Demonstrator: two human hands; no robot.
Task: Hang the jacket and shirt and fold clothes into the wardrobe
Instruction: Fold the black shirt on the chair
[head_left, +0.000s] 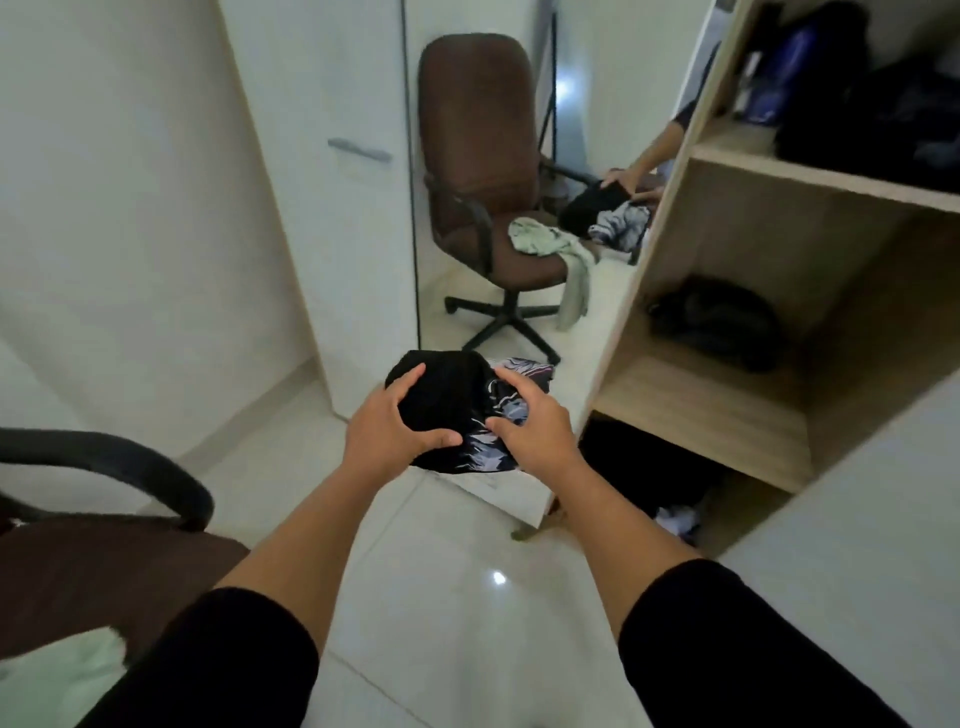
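right now we hold a folded black garment (441, 400) with a pale print in both hands, left hand (395, 431) and right hand (530, 426) closed on it, near the open wardrobe (727, 332) shelves on the right.

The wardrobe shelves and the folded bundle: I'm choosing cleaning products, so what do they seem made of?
The wardrobe shelves look like light wood-grain laminate board, matte; streaky grain shows, though real wood can't be ruled out. The folded bundle, held by the left hand and right hand, looks like soft black fabric, faintly ribbed, with a pale print.
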